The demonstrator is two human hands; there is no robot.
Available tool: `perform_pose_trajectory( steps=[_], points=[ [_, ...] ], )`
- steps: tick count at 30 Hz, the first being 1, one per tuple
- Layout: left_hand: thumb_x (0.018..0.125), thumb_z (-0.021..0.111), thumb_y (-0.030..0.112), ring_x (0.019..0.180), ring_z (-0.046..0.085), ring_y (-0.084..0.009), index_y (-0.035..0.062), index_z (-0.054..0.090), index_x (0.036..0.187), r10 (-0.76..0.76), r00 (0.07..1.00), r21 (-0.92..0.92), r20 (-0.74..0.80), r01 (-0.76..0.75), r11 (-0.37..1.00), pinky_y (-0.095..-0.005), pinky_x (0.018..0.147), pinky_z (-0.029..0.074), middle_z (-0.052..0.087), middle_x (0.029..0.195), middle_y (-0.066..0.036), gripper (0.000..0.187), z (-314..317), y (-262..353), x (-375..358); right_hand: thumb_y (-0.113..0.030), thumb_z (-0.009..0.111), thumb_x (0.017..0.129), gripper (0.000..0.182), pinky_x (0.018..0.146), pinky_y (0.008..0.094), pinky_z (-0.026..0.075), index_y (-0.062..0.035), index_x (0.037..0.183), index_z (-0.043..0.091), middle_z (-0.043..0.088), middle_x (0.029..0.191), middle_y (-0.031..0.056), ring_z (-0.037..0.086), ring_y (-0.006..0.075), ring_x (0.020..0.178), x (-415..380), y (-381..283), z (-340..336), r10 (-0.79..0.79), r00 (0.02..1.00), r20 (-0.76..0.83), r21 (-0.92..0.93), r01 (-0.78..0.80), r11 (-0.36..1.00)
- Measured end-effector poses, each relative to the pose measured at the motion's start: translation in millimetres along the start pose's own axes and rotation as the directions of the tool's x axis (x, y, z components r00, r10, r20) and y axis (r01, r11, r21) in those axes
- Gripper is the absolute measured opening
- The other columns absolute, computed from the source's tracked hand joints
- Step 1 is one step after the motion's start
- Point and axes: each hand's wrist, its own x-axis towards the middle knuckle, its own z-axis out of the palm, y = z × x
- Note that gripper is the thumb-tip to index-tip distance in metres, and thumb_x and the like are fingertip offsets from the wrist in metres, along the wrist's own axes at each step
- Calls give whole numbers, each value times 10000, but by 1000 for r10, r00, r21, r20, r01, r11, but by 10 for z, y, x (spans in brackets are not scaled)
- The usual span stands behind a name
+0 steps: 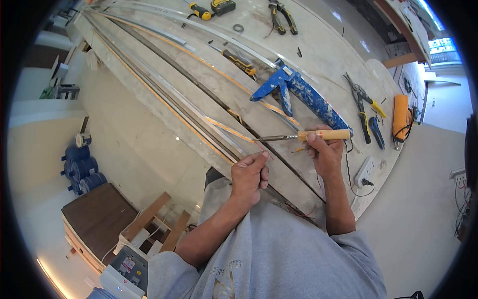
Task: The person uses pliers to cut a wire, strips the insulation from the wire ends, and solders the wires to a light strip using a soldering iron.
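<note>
My right hand [326,153] holds a soldering iron [323,135] by its wooden handle, with the metal tip pointing left. That tip is at the end of an LED strip [230,130] lying in a metal channel. Just below the tip, my left hand [250,175] pinches a thin red wire [264,148] between thumb and forefinger. Whether the tip touches the wire or the strip is too small to tell. Beyond my right hand lies a blue caulking gun [311,97]. A pencil [298,149] lies partly under the iron.
On the worktable [343,65] are pliers [283,17], a yellow-black cutter [239,62], more pliers [361,99], an orange heat gun [400,117] and a power strip [365,172] with a plugged-in cord. Long metal channels run to the upper left. Blue water bottles [83,167] stand at the left.
</note>
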Motion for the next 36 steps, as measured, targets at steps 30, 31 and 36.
perform_pose_trajectory(
  steps=[30, 31, 36],
  points=[
    [915, 757, 201, 415, 404, -69, 51, 696, 971, -36, 999, -49, 12, 36, 998, -228, 370, 314, 528, 568, 2, 171, -13, -7, 4, -139, 763, 870, 250, 460, 196, 390, 28, 1039, 687, 686, 762, 84, 545, 73, 524, -7, 4, 3, 18, 999, -28, 44, -16, 999],
    [915, 757, 201, 415, 404, -69, 51, 696, 971, -36, 999, -49, 12, 36, 998, -228, 370, 314, 528, 568, 2, 171, -14, -11, 7, -133, 762, 869, 245, 460, 196, 390, 30, 1036, 686, 686, 764, 85, 546, 73, 525, -8, 2, 4, 15, 999, -30, 51, -14, 999],
    [919, 754, 205, 414, 397, -69, 49, 692, 986, -20, 1000, -45, 7, 21, 999, -229, 371, 314, 523, 568, 4, 180, -8, -16, 3, -117, 763, 863, 240, 460, 196, 394, 33, 1032, 684, 687, 765, 88, 550, 75, 524, -8, 23, -17, 15, 1000, -19, 48, -14, 999]
  ],
)
